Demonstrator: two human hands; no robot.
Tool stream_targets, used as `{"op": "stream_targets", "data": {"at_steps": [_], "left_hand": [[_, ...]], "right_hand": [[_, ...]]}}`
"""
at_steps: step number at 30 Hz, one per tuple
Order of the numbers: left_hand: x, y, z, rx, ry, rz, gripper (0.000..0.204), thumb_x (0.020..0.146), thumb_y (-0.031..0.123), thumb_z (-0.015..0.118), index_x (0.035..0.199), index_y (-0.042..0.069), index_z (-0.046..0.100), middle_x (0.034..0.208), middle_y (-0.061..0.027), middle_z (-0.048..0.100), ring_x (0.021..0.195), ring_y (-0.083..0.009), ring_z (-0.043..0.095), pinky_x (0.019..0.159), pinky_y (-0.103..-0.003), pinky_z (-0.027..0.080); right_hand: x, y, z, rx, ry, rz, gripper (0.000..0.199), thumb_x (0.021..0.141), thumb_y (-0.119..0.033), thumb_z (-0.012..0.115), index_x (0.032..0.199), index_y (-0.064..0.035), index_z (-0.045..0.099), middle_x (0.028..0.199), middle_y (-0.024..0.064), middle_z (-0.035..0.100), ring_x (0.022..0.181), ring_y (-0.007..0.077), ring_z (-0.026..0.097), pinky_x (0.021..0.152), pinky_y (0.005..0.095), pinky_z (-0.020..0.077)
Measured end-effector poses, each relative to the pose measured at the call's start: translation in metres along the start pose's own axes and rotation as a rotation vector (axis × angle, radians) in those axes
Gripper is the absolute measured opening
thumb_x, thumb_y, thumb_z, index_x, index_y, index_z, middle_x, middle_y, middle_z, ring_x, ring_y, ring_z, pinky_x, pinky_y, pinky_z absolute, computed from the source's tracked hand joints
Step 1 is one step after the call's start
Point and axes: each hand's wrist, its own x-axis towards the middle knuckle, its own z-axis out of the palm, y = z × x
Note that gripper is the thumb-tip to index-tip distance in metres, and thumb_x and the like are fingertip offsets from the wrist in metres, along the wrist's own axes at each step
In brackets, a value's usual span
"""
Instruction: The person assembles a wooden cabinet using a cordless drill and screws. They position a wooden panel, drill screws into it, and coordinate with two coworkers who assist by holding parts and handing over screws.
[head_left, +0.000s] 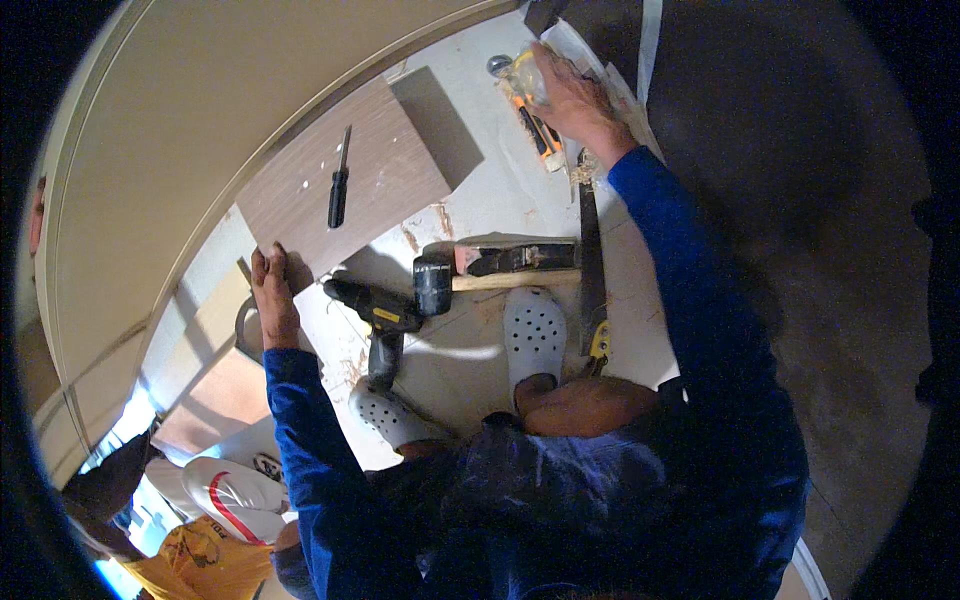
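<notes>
My left hand (pixel 273 295) rests against the near left edge of a brown wood-grain board (pixel 390 175), its fingers stretched out. On the board lies a screwdriver (pixel 338 190) with a black handle. At the upper right, my right hand (pixel 575 100) is closed around a clear, yellowish object (pixel 527 76); motion blur hides its kind. Right beside that hand are orange-and-black handled tools (pixel 540 132) and a round metallic end (pixel 498 66). A black and yellow cordless drill (pixel 385 315) lies between my arms, next to a black-headed mallet (pixel 433 287).
A hand plane (pixel 515 259) lies beyond the mallet's handle. Right of it stretches a saw (pixel 592 270) with a yellow handle. My feet wear white clogs (pixel 534 330). A person in a yellow shirt (pixel 205 560) is at the lower left; a large beige panel (pixel 190 110) stands behind the board.
</notes>
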Motion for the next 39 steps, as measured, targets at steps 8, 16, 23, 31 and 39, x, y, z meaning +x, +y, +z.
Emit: {"op": "stream_targets", "data": {"at_steps": [8,16,23,31,39], "left_hand": [[0.006,-0.009,-0.004,0.048,-0.002,-0.001,0.063,0.103,0.050,0.060,0.137,-0.003,0.055,0.128,-0.0115,0.063,0.118,-0.0200,0.056,0.105,-0.035,0.044],[0.003,-0.012,0.003,-0.084,0.000,0.060,0.034,0.104,0.047,0.061,0.108,0.013,0.057,0.080,0.0045,0.051,0.071,-0.0075,0.048,0.065,-0.026,0.041],[0.007,-0.014,0.001,-0.102,-0.046,0.006,0.048,0.103,0.047,0.063,0.127,0.006,0.062,0.102,0.0005,0.062,0.089,-0.0091,0.055,0.081,-0.028,0.047],[0.005,-0.005,-0.002,-0.075,-0.078,-0.025,0.050,0.102,0.048,0.063,0.128,0.006,0.061,0.112,-0.0021,0.065,0.098,-0.0112,0.058,0.087,-0.030,0.049],[0.049,-0.081,-0.036,-0.144,-0.108,-0.035,0.042,0.106,0.045,0.057,0.128,0.009,0.061,0.103,-0.0015,0.063,0.093,-0.0133,0.058,0.087,-0.032,0.051]], "right_hand": [[-0.012,0.036,-0.067,0.030,-0.201,0.034,0.042,0.082,-0.002,0.064,0.124,-0.0018,0.069,0.115,0.0226,0.070,0.111,0.0402,0.067,0.101,0.0475,0.0518],[-0.065,0.031,-0.174,0.231,0.080,-0.030,0.041,0.079,0.001,0.059,0.118,-0.0030,0.070,0.107,0.0170,0.074,0.093,0.0271,0.072,0.084,0.0391,0.0566],[-0.062,0.016,-0.234,0.431,0.195,0.023,0.036,0.083,0.004,0.051,0.112,-0.0038,0.070,0.081,0.0027,0.068,0.068,0.0111,0.062,0.062,0.0284,0.0502],[-0.049,-0.016,-0.261,0.562,0.149,-0.021,0.017,0.095,-0.013,0.059,0.098,-0.0003,0.069,0.084,0.0059,0.067,0.077,0.0153,0.064,0.070,0.0294,0.0510],[-0.030,0.046,-0.213,0.721,-0.105,-0.056,0.020,0.095,-0.013,0.060,0.109,-0.0042,0.071,0.088,-0.0001,0.070,0.077,0.0103,0.062,0.066,0.0286,0.0498]]}}
